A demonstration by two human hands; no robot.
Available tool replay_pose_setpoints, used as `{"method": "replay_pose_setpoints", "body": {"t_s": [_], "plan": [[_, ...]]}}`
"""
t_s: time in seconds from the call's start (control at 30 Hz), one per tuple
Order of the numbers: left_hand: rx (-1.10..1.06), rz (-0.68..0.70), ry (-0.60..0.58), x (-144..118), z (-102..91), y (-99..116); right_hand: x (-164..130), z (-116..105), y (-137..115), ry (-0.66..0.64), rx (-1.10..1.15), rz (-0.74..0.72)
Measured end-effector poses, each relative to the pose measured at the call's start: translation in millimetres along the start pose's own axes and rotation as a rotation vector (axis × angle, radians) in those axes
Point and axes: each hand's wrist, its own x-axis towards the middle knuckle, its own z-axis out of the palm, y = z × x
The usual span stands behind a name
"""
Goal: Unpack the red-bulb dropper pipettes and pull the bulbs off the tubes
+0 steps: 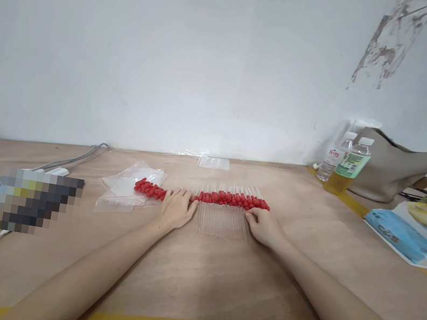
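Centrally, the left hand (177, 209) lies palm down with fingers loosely curled, its fingertips touching the left edge of a row of droppers (225, 212); it grips nothing. The right hand (265, 226) rests likewise at the row's right edge, fingers bent and touching the tubes, closed on nothing. Together they bracket the row, which lies flat on the table (194, 277), midway across and well short of the wall (173, 55).

Each dropper pairs a thin clear tube with a red bulb (231, 199); the tubes point toward the person, the bulbs form a band on the far side. Judged from their look, the droppers are very light and smooth, prone to roll or slide on the wood; the tubes seem stiff and possibly brittle, the bulbs soft and rubbery. The bulb end likely offers the surer hold; pressing the row from both sides should keep it aligned.

More red bulbs lie on crinkled clear bags (126, 192) just left of the left hand. Farther right stand two plastic bottles (344, 163) before a beige bag (396, 166).
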Motion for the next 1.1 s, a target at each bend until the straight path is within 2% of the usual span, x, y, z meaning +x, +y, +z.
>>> {"method": "replay_pose_setpoints", "body": {"t_s": [0.1, 0.2, 0.33, 0.4, 0.5, 0.6, 0.7, 0.87, 1.1], "plan": [[0.013, -0.063, 0.011, -3, -0.9, -2, -1, 0, 1, 0.031, 0.043, 0.013], [-0.032, -0.124, 0.045, -13, -6.1, -6, -2, 2, -1, 0.158, 0.101, -0.055], [-0.227, 0.037, 0.059, -39, -20.5, -11, -7, 6, -10, 0.459, 0.119, -0.303], [-0.269, 0.137, 0.078, -50, -27.7, -11, -13, 6, -18, 0.519, 0.074, -0.428], [-0.276, 0.254, 0.149, -57, -32.8, -7, -21, 8, -32, 0.433, -0.019, -0.593], [-0.284, 0.359, 0.206, -55, -32.1, -3, -27, 13, -41, 0.353, -0.080, -0.676], [-0.302, 0.417, 0.220, -53, -30.9, 0, -27, 20, -43, 0.344, -0.096, -0.703], [-0.344, 0.426, 0.228, -50, -31.8, 7, -25, 28, -44, 0.297, -0.066, -0.731], [-0.245, 0.473, 0.125, -42, -31.6, 19, -29, 29, -51, 0.246, 0.037, -0.701]]}}
